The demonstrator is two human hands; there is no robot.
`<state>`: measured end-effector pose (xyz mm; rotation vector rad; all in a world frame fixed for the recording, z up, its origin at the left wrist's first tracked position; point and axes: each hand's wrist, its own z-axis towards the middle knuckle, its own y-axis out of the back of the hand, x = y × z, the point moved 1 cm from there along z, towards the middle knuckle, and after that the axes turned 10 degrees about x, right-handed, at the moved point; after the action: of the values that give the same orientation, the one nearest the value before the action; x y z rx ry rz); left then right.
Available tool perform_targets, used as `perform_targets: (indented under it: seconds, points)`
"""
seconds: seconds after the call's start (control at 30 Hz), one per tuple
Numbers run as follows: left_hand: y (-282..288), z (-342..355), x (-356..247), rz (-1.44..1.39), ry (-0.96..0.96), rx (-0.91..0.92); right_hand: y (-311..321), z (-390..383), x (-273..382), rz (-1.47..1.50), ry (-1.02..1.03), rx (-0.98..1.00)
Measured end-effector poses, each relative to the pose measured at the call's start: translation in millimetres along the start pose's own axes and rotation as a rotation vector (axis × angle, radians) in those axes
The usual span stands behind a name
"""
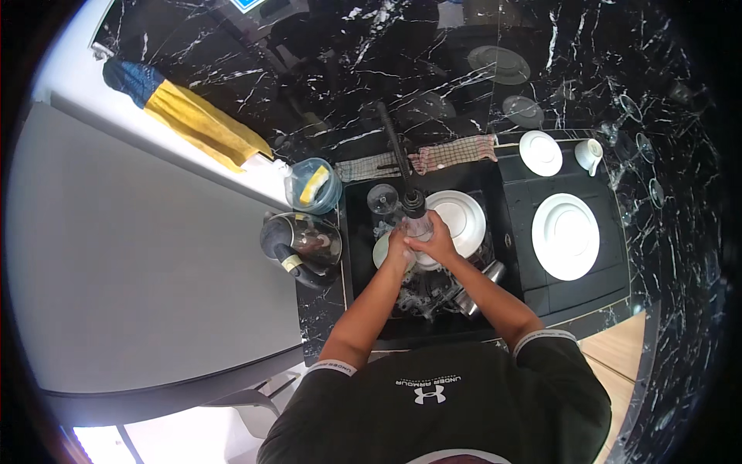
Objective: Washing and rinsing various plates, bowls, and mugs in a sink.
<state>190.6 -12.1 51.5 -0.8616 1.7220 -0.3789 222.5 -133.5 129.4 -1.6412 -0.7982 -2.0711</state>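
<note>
- Both hands are over the sink, close together, right under the black tap.
- The right hand is wrapped around a small clear glass, with the fingers closed on it.
- The left hand is touching the same glass from the other side. It looks like it is rubbing or steadying it, but I cannot tell if its fingers are closed around it.
- The glass sits just under the end of the tap, above the dishes in the sink.
- I think this is the washing or rinsing part, with the glass being cleaned by hand.
- The next move likely needs a gentle, firm hold, because wet glass is slippery and could bump the tap or the plates below.
- Just behind the hands, a white plate lies in the sink, and another clear glass stands to its left.
- Lower in the sink there are shiny metal things, but they are too jumbled to tell apart.
- To the right, on the dark draining side, lie a big white plate, a small white plate and a white cup.
- To the left of the sink stands a shiny kettle, and behind it a clear tub with something yellow inside.
- A checked cloth lies along the back of the sink.
- A yellow and blue cloth hangs over the white ledge, well apart from the hands.
</note>
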Motion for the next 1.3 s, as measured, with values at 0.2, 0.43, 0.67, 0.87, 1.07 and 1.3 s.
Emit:
perform_targets:
  seconds: [0.2, 0.43, 0.67, 0.87, 1.07, 1.3]
  points:
    - [-18.7, 32.4, -11.9, -0.109, 0.13, 0.298, 14.5, 11.4, 5.5, -0.125, 0.128, -0.275]
    - [-17.5, 48.7, -2.4, -0.141, -0.001, 0.19, 27.6, 25.6, 8.8, -0.177, 0.21, -0.252]
    - [-10.9, 15.3, 1.4, 0.218, -0.278, -0.289, -0.2, 44.1, -51.9, 0.135, -0.011, -0.148]
    - [-35.9, -48.3, -10.0, 0.479, -0.44, -0.388, -10.3, 46.9, -46.5, 0.604, -0.376, 0.057]
    - [-45.0, -67.1, -11.7, 0.305, -0.413, -0.39, -18.6, 36.2, -52.5, 1.427, -0.72, 0.354]
    - [-24.1, -9.4, -1.0, 0.663, -0.313, -0.203, 2.4, 20.7, -66.7, 1.628, -0.554, -0.34]
